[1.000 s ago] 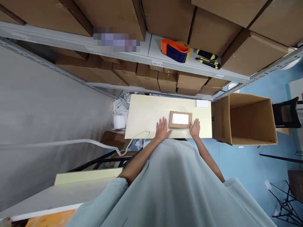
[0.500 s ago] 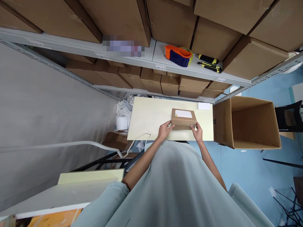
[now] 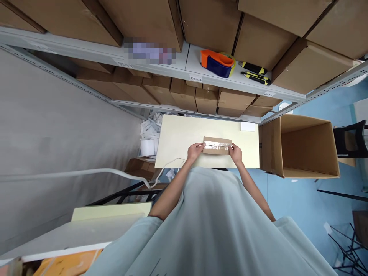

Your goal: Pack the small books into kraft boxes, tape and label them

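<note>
A small brown cardboard box (image 3: 217,151) is between my two hands over the pale yellow table (image 3: 179,132). Shiny clear tape (image 3: 217,144) runs along the face turned up toward me, and the white label seen earlier is out of sight. My left hand (image 3: 195,151) grips the box's left end, fingers at its edge. At the right end, my right hand (image 3: 235,153) pinches the box with thumb and fingers. Whether the box rests on the table or is slightly raised, I cannot tell.
A white stack of labels (image 3: 247,126) lies at the table's back right corner. Right of the table stands a large open carton (image 3: 310,147). Above, a shelf (image 3: 184,71) holds boxes, a tape dispenser (image 3: 217,63) and utility knives (image 3: 255,73). A white cable (image 3: 115,172) runs in from the left.
Both hands have turned the box over, so a taped face shows instead of the labelled one. Box and hands have shifted slightly left.
</note>
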`<state>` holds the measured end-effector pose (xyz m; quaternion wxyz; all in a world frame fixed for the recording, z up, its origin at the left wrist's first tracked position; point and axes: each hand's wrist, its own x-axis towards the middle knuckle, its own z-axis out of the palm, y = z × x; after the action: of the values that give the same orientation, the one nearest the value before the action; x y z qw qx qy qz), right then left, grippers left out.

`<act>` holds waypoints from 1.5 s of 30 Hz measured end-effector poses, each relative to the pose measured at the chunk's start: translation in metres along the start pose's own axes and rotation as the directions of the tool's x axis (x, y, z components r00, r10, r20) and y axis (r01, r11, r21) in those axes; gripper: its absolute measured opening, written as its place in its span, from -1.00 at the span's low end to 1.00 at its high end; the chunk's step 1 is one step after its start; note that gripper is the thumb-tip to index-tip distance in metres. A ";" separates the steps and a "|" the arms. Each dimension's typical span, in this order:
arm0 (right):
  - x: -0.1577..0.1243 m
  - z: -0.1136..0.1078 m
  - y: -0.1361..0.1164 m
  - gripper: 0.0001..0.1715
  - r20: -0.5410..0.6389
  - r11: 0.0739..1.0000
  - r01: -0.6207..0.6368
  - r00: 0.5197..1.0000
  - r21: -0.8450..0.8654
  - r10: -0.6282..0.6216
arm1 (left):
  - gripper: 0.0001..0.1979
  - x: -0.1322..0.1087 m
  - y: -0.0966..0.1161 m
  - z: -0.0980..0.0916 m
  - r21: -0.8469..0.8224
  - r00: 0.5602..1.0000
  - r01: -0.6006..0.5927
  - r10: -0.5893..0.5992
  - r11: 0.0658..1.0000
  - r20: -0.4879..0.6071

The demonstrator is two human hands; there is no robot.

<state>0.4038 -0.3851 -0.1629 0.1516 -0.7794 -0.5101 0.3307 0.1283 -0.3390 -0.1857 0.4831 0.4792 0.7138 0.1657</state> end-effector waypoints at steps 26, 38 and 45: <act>0.001 0.028 0.032 -0.30 -0.049 0.979 -0.063 0.996 0.196 0.074 | -0.62 0.015 -0.033 0.022 -0.244 0.999 -0.030 0.034 0.969 0.012; 0.002 0.034 0.034 -0.25 -0.088 0.965 -0.064 0.992 0.256 0.090 | -0.58 0.015 -0.033 0.023 -0.257 0.999 -0.018 0.025 0.966 0.025; -0.001 0.026 0.027 -0.34 -0.052 0.947 -0.068 0.995 0.313 0.088 | -0.45 0.009 -0.030 0.020 -0.215 0.999 -0.036 0.037 0.976 0.000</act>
<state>0.4048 -0.4006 -0.1972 0.2759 -0.7758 -0.4151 0.3869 0.1291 -0.3507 -0.2214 0.5303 0.4376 0.6819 0.2498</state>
